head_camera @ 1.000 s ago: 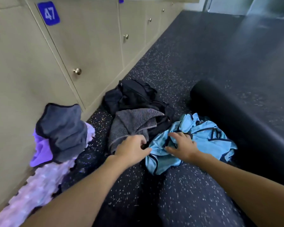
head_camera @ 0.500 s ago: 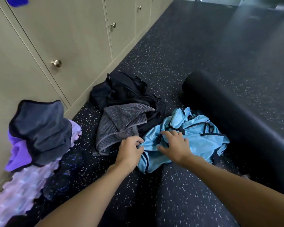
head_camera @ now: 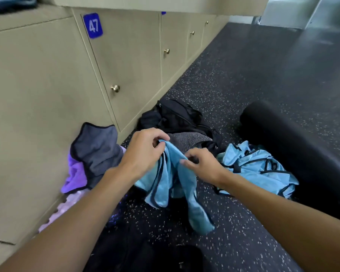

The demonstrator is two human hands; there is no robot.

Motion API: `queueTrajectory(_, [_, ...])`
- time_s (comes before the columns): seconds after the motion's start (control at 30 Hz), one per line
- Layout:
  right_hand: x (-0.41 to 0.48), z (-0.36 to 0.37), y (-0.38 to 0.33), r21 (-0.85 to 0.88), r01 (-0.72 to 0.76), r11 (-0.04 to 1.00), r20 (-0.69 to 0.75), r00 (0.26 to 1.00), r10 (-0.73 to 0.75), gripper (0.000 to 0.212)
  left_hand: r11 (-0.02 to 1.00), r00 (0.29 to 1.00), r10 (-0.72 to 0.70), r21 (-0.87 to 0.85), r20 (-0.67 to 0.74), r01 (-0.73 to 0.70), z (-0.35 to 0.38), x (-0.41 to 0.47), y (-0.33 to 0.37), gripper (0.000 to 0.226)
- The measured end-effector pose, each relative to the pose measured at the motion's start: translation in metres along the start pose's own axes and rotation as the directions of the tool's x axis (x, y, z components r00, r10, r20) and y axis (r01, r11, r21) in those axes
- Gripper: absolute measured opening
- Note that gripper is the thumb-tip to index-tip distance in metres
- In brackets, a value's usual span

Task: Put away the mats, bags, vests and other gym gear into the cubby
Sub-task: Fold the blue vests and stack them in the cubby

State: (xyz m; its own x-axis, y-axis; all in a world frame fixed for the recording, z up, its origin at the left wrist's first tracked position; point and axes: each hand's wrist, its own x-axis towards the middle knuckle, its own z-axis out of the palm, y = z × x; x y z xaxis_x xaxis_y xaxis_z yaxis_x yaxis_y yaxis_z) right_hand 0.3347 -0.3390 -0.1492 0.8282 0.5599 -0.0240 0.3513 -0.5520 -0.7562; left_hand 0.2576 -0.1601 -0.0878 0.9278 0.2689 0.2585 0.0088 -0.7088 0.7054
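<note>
Left hand [head_camera: 143,152] and right hand [head_camera: 202,165] each pinched the top edge of a light-blue vest [head_camera: 165,185], which hung between them. Further blue vests [head_camera: 257,167] lay heaped right of the right hand. Beyond both hands, a grey towel [head_camera: 186,139] lay on a black bag [head_camera: 177,116]. Locker 47 [head_camera: 130,61], leftward, stood closed.

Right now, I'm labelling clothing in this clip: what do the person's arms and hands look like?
The left forearm and right forearm are bare as far as they show; no sleeve comes into view. The left hand and right hand wear no gloves. No watch, band or ring is visible on the wrists or fingers.
</note>
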Motion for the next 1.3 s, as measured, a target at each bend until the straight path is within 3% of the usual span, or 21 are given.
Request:
queueTrajectory(0.17, [0.004, 0.022, -0.056, 0.316, 0.092, 0.944, -0.017, 0.996, -0.092, 0.013, 0.997, 0.992, -0.068, -0.044, -0.11, 0.064, -0.052, -0.006, -0.003, 0.03])
queueTrajectory(0.23, [0.008, 0.031, -0.074, 0.422, 0.059, 0.905, 0.057, 0.994, -0.092, 0.032, 0.996, 0.987, -0.08, -0.061, -0.14, 0.072, -0.068, -0.008, -0.005, 0.036])
queueTrajectory(0.33, [0.018, 0.04, -0.087, 0.32, 0.119, 0.94, 0.1, 0.982, -0.159, 0.042, 0.994, 0.978, -0.079, -0.085, -0.192, 0.063, -0.089, -0.011, -0.007, 0.042])
queueTrajectory(0.47, [0.026, 0.048, -0.093, 0.059, 0.186, 0.981, 0.146, 0.97, -0.192, 0.016, 0.989, 0.958, -0.1, -0.13, -0.268, 0.067, -0.109, -0.014, -0.006, 0.037])
queueTrajectory(0.53, [0.026, 0.05, -0.099, 0.028, 0.184, 0.983, 0.078, 0.98, -0.185, 0.011, 0.987, 0.948, -0.117, -0.138, -0.295, 0.079, -0.116, -0.015, -0.008, 0.037])
queueTrajectory(0.7, [0.028, 0.042, -0.128, 0.425, 0.084, 0.901, -0.128, 0.991, -0.032, 0.013, 0.984, 0.938, -0.149, -0.142, -0.314, 0.109, -0.127, -0.02, -0.015, 0.034])
queueTrajectory(0.83, [0.03, 0.037, -0.164, 0.564, 0.193, 0.803, -0.173, 0.978, -0.114, 0.011, 0.982, 0.938, -0.134, -0.168, -0.321, 0.082, -0.129, -0.02, -0.007, 0.032])
queueTrajectory(1.0, [0.026, 0.032, -0.198, 0.593, 0.339, 0.73, -0.199, 0.94, -0.275, 0.015, 0.858, 0.928, -0.29, -0.493, -0.234, 0.144, -0.137, -0.014, 0.011, 0.017])
queueTrajectory(1.13, [0.024, 0.029, -0.213, 0.473, 0.433, 0.767, -0.091, 0.89, -0.446, 0.028, 0.803, 0.907, -0.325, -0.584, -0.266, 0.117, -0.15, -0.009, 0.013, 0.024])
queueTrajectory(1.2, [0.025, 0.029, -0.216, 0.481, 0.417, 0.771, -0.067, 0.894, -0.443, 0.034, 0.778, 0.892, -0.35, -0.619, -0.285, 0.108, -0.157, -0.009, 0.013, 0.024])
queueTrajectory(1.3, [0.029, 0.028, -0.217, 0.574, 0.389, 0.72, -0.192, 0.919, -0.344, 0.034, 0.776, 0.888, -0.335, -0.627, -0.315, 0.07, -0.169, -0.008, 0.016, 0.028])
